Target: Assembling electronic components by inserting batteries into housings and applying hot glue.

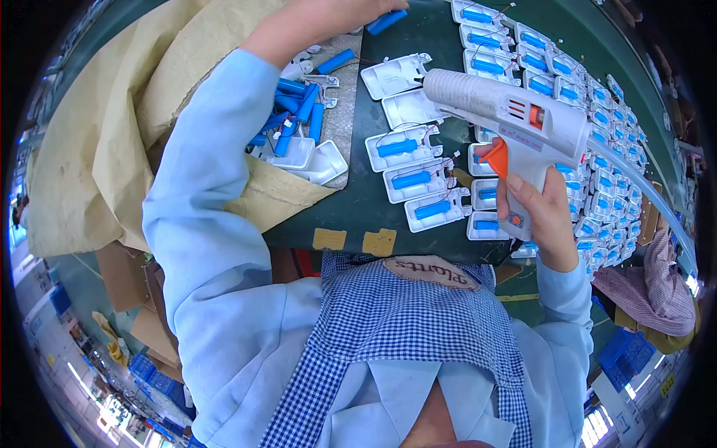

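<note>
My right hand grips a white hot glue gun by its handle, fingers by the orange trigger; its thick, whitish nozzle end points left over the casings. At the top edge, my left hand pinches a blue cylindrical battery; part of that hand is cut off by the frame. Below the nozzle lie two white plastic casings with no battery in them. Nearer me, several white casings each hold a blue battery with thin wires.
A pile of loose blue batteries and white casings lies on a grey board at left, beside beige cloth. Rows of filled casings cover the right of the green table. A pale cable trails from the glue gun. Another person's sleeve shows at right.
</note>
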